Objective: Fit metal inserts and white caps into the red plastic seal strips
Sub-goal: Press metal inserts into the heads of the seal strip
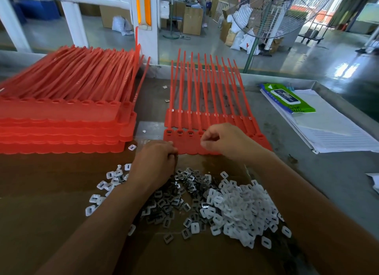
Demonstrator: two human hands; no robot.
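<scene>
Two hands are working at red seal strips (pixel 205 121) lying at 12 o'clock: left hand (pixel 154 162) curling, contents hidden; right hand (pixel 223 141) pinching something unidentifiable. Metal inserts (pixel 170 201) and white caps (pixel 246 209) are lying at 6 o'clock on the surface (pixel 51 192).

I see bright daylight coming from the far right, glaring off the polished floor (pixel 346 69), while the red strip stack (pixel 61 114) at the desk's (pixel 332 180) left edge smears soft and straight lines bow toward the corners.
</scene>
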